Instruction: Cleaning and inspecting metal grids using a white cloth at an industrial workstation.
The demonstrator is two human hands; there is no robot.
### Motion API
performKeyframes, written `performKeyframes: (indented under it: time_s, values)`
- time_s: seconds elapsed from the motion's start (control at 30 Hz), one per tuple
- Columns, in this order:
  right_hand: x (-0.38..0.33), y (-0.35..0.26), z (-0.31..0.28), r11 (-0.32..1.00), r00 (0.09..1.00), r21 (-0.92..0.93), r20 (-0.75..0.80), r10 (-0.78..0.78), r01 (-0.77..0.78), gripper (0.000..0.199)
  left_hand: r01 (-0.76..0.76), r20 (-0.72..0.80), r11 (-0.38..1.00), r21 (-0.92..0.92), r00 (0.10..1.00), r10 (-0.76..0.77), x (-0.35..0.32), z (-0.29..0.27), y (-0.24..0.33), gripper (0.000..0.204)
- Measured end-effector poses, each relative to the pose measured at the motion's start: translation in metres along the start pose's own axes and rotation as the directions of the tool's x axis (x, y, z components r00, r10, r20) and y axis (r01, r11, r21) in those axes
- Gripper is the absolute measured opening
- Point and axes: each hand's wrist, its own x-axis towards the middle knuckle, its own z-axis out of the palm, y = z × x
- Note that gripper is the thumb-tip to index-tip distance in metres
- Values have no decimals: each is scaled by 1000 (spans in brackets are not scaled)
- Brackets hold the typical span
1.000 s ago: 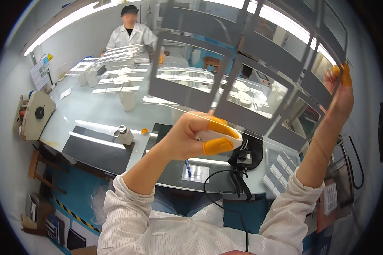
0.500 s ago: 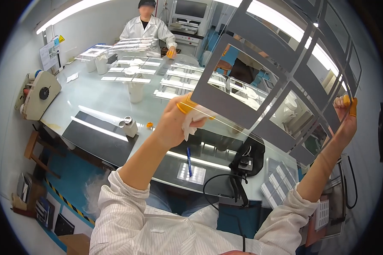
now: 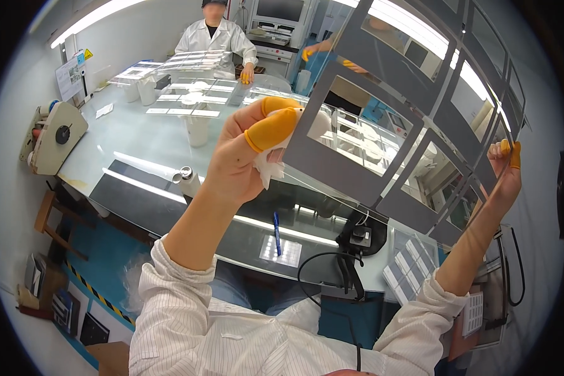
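I see from far that the left hand (image 3: 239, 149) has just gone up a little, bringing the cloth (image 3: 271, 169) to the left edge of the pane (image 3: 401, 88); I judge the work is now at this edge. Its grip is closed, thumb and finger pinching the cloth. The right hand (image 3: 509, 175) has its grip curled, as it seems, around the pane's right edge. The pane is tilted in the air, above the surface (image 3: 109, 139).
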Motion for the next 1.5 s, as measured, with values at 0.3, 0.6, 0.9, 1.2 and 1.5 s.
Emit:
performKeyframes:
  time_s: [0.3, 0.6, 0.9, 1.2, 1.5]
  values:
    - [-2, -7, -6, 994, 997, 92, -57, -50, 55, 23, -20, -134, 997, 77, 990, 31, -2, 18, 9, 45]
    - [-4, -9, -11, 999, 998, 37, 59, 3, -5, 29, 56, 73, 998, -19, 996, -55, 9, 20, 7, 42]
    - [-4, -10, -7, 999, 996, 26, 90, -23, 21, 28, -62, -28, 996, 56, 998, 64, 9, 27, 13, 33]
    - [-2, -17, -8, 1000, 993, 26, -115, 17, -14, 28, -33, -100, 993, 114, 994, 44, 15, 31, 15, 30]
    - [-5, -20, 9, 998, 990, -68, -138, -22, 12, 28, 152, 119, 980, -126, 983, -138, 16, 11, -3, 56]
